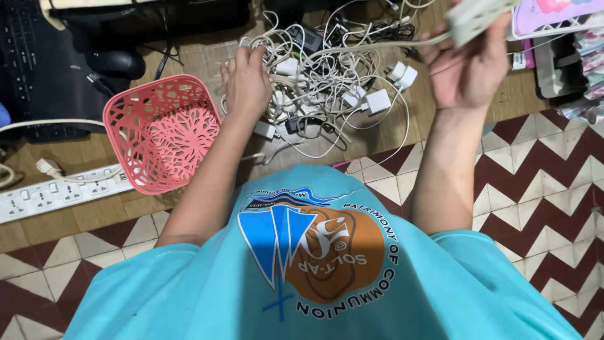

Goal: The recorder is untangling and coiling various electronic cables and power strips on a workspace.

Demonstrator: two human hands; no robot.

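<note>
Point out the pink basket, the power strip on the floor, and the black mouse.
pink basket [165, 131], head view, on its lattice bottom.
power strip [56, 194], head view, on its white top face among the sockets.
black mouse [116, 63], head view, on its rounded back.

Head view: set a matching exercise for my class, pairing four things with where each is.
Things:
1. pink basket
2. left hand
3. right hand
4. white power strip

Places:
A. raised, holding a white block with a cable
B. on the cable pile
C. floor, far left
D. between strip and pile

Pairs: 1-D, 2-B, 3-A, 4-C
</note>
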